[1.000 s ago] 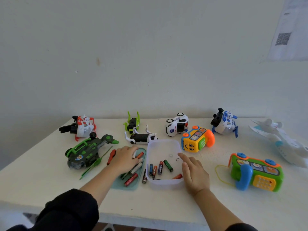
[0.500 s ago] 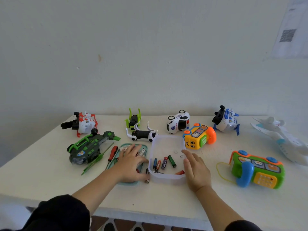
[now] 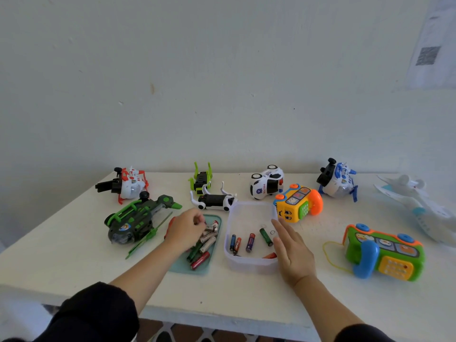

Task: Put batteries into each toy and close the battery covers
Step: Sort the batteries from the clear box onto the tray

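A teal tray point(image 3: 178, 268) holds a heap of batteries point(image 3: 206, 243). My left hand point(image 3: 185, 228) hovers over its far end, fingers curled, and pinches a battery at the fingertips. To the right stands a clear plastic box point(image 3: 249, 206) with several batteries point(image 3: 250, 241) lying on its floor. My right hand point(image 3: 292, 251) rests with straight fingers against the box's right wall. Toys ring the two containers: a green helicopter point(image 3: 133, 220), a white and black dog point(image 3: 217, 199), a yellow phone bus point(image 3: 297, 203) and a green phone point(image 3: 385, 253).
Along the wall stand a red and white helicopter point(image 3: 128, 185), a green robot toy point(image 3: 201, 178), a police car point(image 3: 266, 185) and a blue and white helicopter point(image 3: 335, 180). A white plane point(image 3: 419, 203) lies far right. A red screwdriver point(image 3: 170, 224) peeks out beside my left hand.
My left hand has risen from lying flat on the tray's batteries and curled its fingers at the tray's far end. My right hand stays at the box.
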A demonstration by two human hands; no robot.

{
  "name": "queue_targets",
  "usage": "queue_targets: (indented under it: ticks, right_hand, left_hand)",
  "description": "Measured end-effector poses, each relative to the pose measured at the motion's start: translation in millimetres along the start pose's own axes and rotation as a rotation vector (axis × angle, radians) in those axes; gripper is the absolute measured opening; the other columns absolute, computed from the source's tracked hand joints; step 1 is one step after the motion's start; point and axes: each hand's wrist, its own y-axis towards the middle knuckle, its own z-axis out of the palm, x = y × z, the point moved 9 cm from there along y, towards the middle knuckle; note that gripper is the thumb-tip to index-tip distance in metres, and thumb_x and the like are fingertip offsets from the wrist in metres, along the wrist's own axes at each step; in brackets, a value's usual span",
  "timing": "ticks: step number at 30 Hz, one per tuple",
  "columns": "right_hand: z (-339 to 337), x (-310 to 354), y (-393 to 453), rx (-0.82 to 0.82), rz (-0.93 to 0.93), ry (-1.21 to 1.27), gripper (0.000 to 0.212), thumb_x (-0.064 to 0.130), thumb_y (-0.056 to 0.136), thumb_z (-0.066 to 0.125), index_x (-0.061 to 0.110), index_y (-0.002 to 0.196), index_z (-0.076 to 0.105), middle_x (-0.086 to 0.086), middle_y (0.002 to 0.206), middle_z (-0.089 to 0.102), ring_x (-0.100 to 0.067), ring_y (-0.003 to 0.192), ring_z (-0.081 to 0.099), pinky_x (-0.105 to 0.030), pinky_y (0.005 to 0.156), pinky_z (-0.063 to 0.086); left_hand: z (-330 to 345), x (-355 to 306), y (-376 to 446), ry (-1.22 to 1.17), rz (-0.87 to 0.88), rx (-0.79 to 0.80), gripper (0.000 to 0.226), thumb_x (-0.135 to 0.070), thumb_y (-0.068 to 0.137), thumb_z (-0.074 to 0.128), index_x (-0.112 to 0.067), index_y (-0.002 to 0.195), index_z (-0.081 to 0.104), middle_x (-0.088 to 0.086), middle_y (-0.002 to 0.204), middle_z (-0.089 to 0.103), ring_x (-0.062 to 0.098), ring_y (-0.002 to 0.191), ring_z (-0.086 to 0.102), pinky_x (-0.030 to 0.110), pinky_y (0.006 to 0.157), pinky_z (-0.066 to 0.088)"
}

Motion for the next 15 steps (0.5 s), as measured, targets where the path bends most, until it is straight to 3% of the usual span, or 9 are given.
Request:
queue_targets:
  ticks: [4, 8, 10, 12, 14, 15]
  right_hand:
    - [2, 4, 0, 0.020, -0.050, -0.016, 0.086, 0.068, 0.068, -0.003, 0.039, 0.147, 0.016, 0.025, 0.150, 0.013, -0.001, 0.139, 0.020, -0.024, 0.096, 0.034]
    - [1, 5, 0, 0.005, -0.066, -0.019, 0.086, 0.067, 0.070, -0.002, 0.037, 0.147, 0.017, 0.023, 0.152, 0.015, -0.001, 0.139, 0.021, -0.026, 0.095, 0.037]
    - [2, 3, 1, 0.003, -0.070, -0.035, 0.086, 0.066, 0.071, -0.002, 0.034, 0.148, 0.018, 0.019, 0.153, 0.017, -0.003, 0.139, 0.022, -0.027, 0.095, 0.037]
    - [4, 2, 2, -0.003, -0.082, -0.032, 0.085, 0.065, 0.073, -0.001, 0.030, 0.148, 0.021, 0.014, 0.154, 0.021, -0.008, 0.139, 0.025, -0.030, 0.099, 0.034]
    - [5, 1, 2, -0.002, -0.092, -0.020, 0.084, 0.064, 0.075, 0.001, 0.028, 0.148, 0.022, 0.010, 0.154, 0.022, -0.011, 0.139, 0.026, -0.032, 0.103, 0.027]
    - [6, 1, 3, 0.002, -0.094, -0.014, 0.084, 0.065, 0.075, 0.003, 0.028, 0.148, 0.022, 0.009, 0.154, 0.023, -0.012, 0.139, 0.027, -0.031, 0.103, 0.025]
  left_hand:
    - [0, 11, 2, 0.299, 0.076, 0.007, 0.018, -0.011, 0.083, 0.054, -0.028, 0.079, 0.054, -0.008, 0.084, 0.061, 0.022, 0.087, 0.059, 0.036, 0.076, 0.048]
    - [9, -12, -19, 0.425, 0.462, -0.099, 0.032, -0.013, 0.084, 0.043, -0.019, 0.103, 0.068, -0.005, 0.102, 0.065, 0.020, 0.097, 0.060, 0.034, 0.078, 0.044]
    - [20, -19, -29, 0.471, 0.555, -0.065, 0.043, -0.030, 0.087, 0.033, -0.023, 0.114, 0.066, -0.007, 0.112, 0.066, 0.018, 0.105, 0.062, 0.034, 0.082, 0.044]
    - [38, -8, -28, 0.577, 0.424, 0.114, 0.061, -0.049, 0.090, 0.012, -0.032, 0.139, 0.043, -0.010, 0.144, 0.043, 0.015, 0.135, 0.038, 0.041, 0.104, 0.033]
    - [49, 16, -20, 0.624, 0.229, 0.264, 0.056, -0.051, 0.096, 0.007, -0.036, 0.149, 0.015, -0.011, 0.157, 0.015, 0.012, 0.145, 0.012, 0.045, 0.116, 0.013]
    - [49, 20, -16, 0.652, 0.192, 0.279, 0.052, -0.048, 0.099, 0.010, -0.037, 0.150, 0.010, -0.009, 0.158, 0.011, 0.012, 0.146, 0.007, 0.048, 0.116, 0.005]
